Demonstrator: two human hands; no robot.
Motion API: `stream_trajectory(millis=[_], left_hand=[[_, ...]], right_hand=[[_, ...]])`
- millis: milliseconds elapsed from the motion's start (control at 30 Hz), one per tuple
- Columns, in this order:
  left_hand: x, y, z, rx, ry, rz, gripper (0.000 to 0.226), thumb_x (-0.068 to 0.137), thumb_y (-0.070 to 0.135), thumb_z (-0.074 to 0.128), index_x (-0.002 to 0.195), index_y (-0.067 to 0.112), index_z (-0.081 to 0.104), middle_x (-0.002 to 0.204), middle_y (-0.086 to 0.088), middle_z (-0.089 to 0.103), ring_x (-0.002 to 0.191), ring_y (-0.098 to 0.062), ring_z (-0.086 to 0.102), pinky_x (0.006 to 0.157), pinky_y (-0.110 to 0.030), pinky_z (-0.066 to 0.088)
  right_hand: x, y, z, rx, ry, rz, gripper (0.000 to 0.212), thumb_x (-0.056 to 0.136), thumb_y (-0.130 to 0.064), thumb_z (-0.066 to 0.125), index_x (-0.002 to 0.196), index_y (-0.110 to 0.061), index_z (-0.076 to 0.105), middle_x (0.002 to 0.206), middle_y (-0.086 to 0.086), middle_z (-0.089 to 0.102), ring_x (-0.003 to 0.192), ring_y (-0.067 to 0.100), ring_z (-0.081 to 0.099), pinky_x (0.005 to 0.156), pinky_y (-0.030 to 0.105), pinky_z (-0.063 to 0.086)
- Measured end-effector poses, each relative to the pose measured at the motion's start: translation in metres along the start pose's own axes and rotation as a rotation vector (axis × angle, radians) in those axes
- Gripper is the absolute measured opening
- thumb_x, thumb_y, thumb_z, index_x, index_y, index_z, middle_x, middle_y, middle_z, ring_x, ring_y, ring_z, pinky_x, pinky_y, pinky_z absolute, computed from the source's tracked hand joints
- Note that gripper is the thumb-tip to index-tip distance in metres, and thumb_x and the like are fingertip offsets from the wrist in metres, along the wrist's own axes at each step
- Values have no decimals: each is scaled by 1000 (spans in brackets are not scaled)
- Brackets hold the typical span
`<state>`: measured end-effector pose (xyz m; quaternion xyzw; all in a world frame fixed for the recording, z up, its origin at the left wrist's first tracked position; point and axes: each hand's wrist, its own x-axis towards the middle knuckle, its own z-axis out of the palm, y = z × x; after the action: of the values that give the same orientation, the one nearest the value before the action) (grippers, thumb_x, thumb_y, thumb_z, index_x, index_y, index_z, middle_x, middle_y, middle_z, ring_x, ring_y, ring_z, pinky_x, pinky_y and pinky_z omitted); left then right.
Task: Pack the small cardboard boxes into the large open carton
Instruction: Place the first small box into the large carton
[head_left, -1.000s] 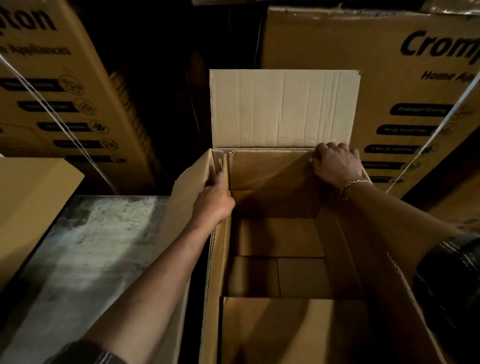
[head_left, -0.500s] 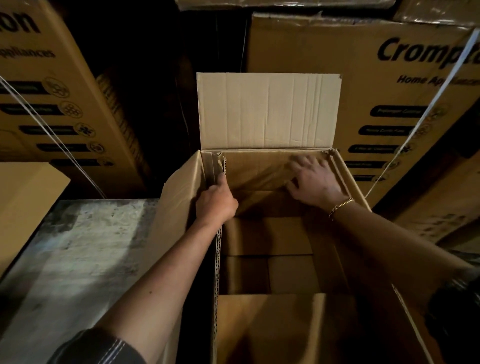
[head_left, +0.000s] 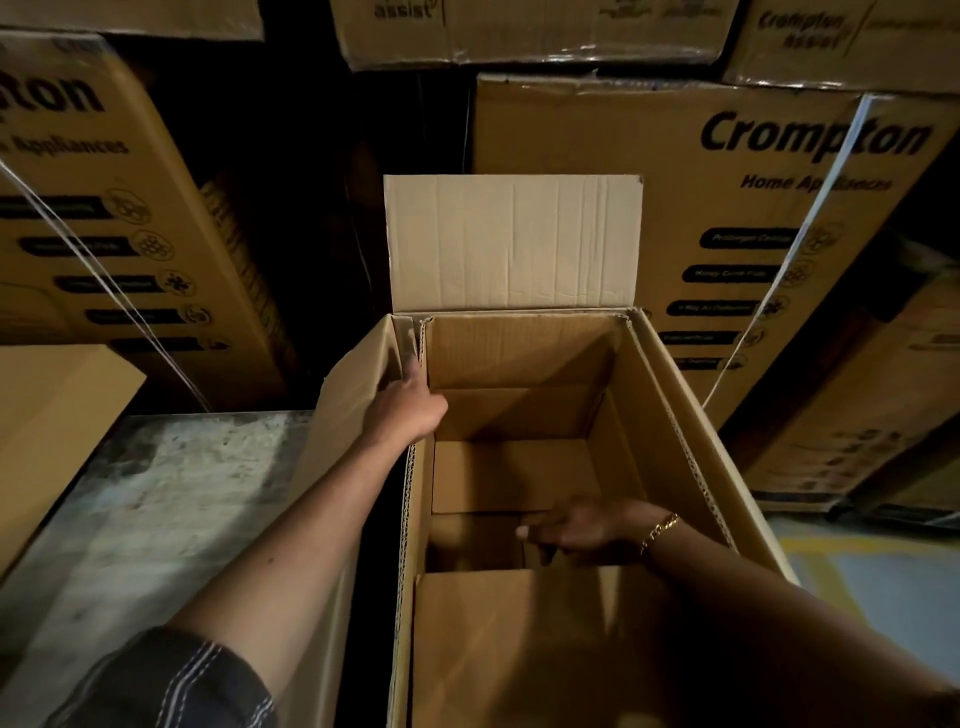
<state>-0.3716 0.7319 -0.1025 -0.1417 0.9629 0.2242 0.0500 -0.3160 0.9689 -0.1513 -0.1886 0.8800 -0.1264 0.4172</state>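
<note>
Stacked printed cartons (head_left: 675, 218) surround one open carton (head_left: 691, 415) and two hands: left hand (head_left: 410, 405), right hand (head_left: 576, 527).

The left arm stretches forward, nearly straight, with a dark striped sleeve pushed up near the elbow. The left hand (head_left: 410, 402) is at the far end, back of the hand up, fingers curled over an edge and the thumb pointing ahead. The right arm comes in from the lower right, forearm bare, and angles down and to the left. The right hand (head_left: 574, 527) hangs low in shadow, fingers bent downward, a gold chain bracelet (head_left: 658, 531) on the wrist.
</note>
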Motion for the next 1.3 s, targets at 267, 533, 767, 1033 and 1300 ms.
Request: stream_trajectory(millis=[267,533,767,1033,1300], left_hand=[[-46,-1,-1,28,-79,6,78,98,29,43,159,24,-6,152,-17,43,128,-36,52,102,-46,46],[-96,-13,0,-29,-74,-50,79,97,33,43,159,25,-5,147,-18,48,118,-35,57,99,-46,48],[-166,-29,6,-91,-99,-102,82,100,41,47,159,28,-8,156,-13,38,131,-34,49,103,-44,43],[-237,-53,22,-200,-138,-117,89,97,54,51,158,33,-11,166,-10,15,146,-38,29,116,-51,29],[-272,-63,31,-189,-123,-89,89,98,53,51,157,34,-13,165,-8,19,141,-34,39,113,-48,36]], right_hand=[[-67,-3,35,-34,192,-118,36,102,-54,46,76,-30,51,83,-8,53,88,11,50,71,25,33],[-109,-4,56,-41,384,-238,34,95,-49,55,121,-30,65,116,1,71,107,22,66,88,35,50],[-155,-7,77,35,361,-295,51,88,-72,41,113,-35,67,97,-4,75,83,11,71,81,45,57],[-181,-5,106,-28,432,-330,42,94,-66,42,110,-37,68,83,-6,70,71,11,64,67,41,50],[-199,-3,123,55,485,-286,48,99,-66,39,76,-29,60,61,-6,50,52,6,45,58,35,36]])
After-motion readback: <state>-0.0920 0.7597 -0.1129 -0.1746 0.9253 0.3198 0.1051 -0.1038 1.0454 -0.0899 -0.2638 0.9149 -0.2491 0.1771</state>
